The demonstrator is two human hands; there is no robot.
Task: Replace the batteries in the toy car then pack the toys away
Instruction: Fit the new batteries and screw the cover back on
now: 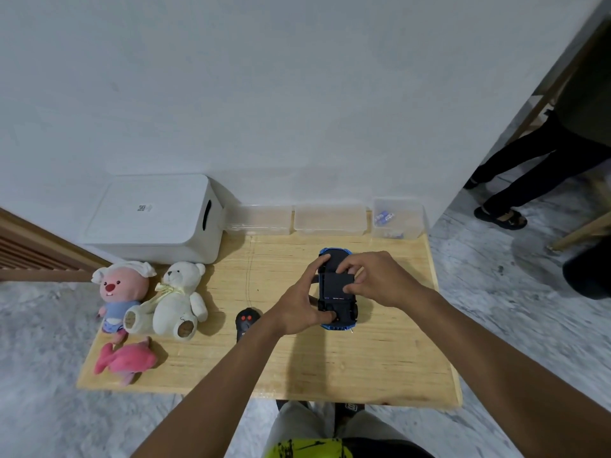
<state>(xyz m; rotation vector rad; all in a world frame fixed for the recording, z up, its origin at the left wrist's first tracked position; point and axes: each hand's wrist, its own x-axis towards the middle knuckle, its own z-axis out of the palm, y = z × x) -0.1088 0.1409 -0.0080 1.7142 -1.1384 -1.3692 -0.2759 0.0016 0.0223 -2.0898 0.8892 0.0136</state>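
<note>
The toy car (336,289) lies belly-up on the wooden counter (380,358), right of the middle, its dark underside facing the ceiling and a strip of blue body showing at both ends. Both hands are on it. The left hand (302,307) is cupped along the car's left flank, fingers half curled: the forefinger reaches up to the far end of the chassis and the thumb lies pressed on the near end, so the car is pinned between them. The right hand (375,279) comes over from the other side, knuckles up and fingers bent, fingertips bunched on the flat panel in the middle of the underside. Whether that panel is lifted or seated I can't make out from here.

Just left of the left wrist a small black remote control (246,320) with two red buttons lies on the counter, a thin wire aerial running from it toward the wall. At the counter's left end sit a pink plush in a blue top (120,294), a white teddy bear (177,300) leaning beside it, and a pink plush fish (125,361) flat near the front edge. Behind them stands a white lidded storage box (155,219). Along the wall to its right are three clear plastic tubs; the rightmost tub (398,218) holds small blue-and-white batteries (384,217).
</note>
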